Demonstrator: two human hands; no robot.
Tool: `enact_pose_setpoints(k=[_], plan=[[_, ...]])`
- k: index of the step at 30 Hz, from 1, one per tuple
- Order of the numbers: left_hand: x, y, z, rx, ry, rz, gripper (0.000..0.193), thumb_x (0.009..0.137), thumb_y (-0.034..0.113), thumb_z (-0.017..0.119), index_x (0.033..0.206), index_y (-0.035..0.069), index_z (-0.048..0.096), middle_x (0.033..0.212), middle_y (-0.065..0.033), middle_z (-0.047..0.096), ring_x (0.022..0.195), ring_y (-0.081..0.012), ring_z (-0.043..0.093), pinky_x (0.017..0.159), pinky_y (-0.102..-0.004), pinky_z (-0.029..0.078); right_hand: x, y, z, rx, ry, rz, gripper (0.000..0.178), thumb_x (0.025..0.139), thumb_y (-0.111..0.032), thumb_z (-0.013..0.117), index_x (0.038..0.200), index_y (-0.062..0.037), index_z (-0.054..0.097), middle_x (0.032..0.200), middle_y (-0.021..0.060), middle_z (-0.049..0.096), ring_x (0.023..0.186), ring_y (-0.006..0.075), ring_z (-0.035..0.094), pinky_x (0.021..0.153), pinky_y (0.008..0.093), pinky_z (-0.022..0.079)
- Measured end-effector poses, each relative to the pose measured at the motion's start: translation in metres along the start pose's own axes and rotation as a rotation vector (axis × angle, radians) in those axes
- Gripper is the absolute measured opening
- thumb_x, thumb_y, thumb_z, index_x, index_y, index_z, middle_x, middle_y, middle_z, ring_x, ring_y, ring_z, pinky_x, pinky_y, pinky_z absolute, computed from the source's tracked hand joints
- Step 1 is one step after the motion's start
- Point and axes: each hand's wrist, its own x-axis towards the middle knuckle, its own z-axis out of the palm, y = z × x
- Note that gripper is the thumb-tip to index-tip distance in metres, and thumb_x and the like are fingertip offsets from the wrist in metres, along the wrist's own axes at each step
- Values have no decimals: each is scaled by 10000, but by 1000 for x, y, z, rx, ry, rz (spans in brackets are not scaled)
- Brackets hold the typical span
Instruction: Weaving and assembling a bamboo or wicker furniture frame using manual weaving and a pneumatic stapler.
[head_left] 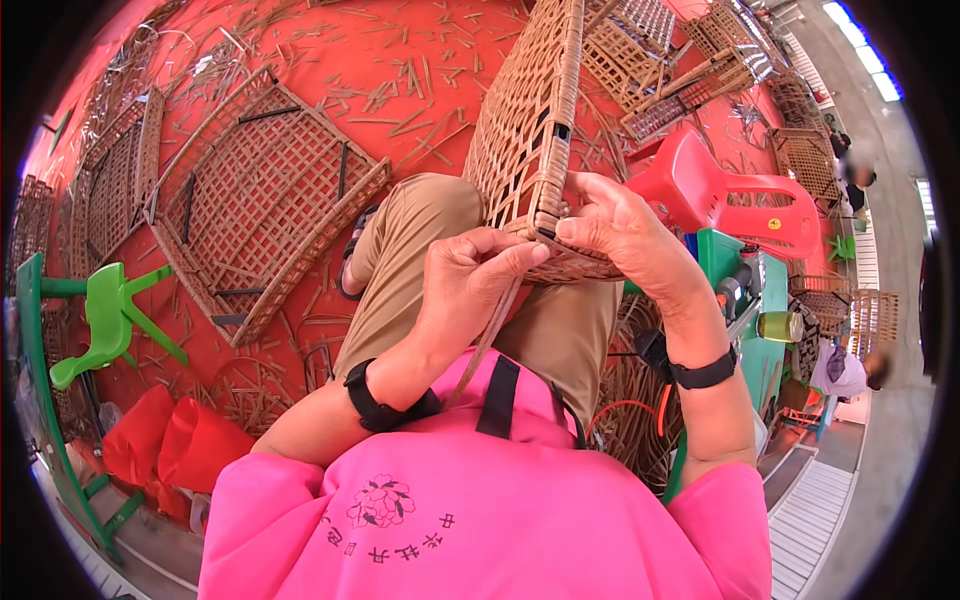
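Note:
A woven rattan panel (522,130) with an open lattice and a wrapped edge stands tilted over my lap, its lower corner between my hands. My left hand (458,285) is closed in a pinch at that corner, with a thin rattan strip (492,335) running down from its fingers toward my lap. My right hand (632,238) grips the corner from the other side, thumb on the near edge and fingers partly behind it. A dark piece of the frame shows through the weave at the corner. The tips of my right fingers are partly hidden.
Large lattice panels (262,190) lie on the red floor at the left, among scattered strip offcuts (405,90). A red plastic chair (700,185) and a green table (765,320) with tools stand close at my right. A green chair (108,320) and red bags (205,445) are at the left.

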Motion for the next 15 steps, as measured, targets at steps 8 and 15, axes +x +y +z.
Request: enact_pose_setpoints(k=[8, 15], plan=[[2, -8, 6, 242, 149, 234, 96, 850, 99, 777, 857, 11, 739, 692, 25, 619, 631, -39, 501, 554, -229, 393, 2, 9, -7, -14, 16, 9, 574, 973, -90, 618, 1426, 97, 319, 1139, 115, 663, 1008, 109, 624, 870, 265, 511], [3, -4, 4, 698, 199, 650, 95, 785, 89, 801, 832, 52, 727, 656, -46, 581, 604, -149, 530, 547, -302, 415, 3, 9, -1, 1, -24, -12, 454, 986, -97, 610, 1346, 84, 400, 1108, 90, 663, 981, 97, 615, 849, 259, 510]])
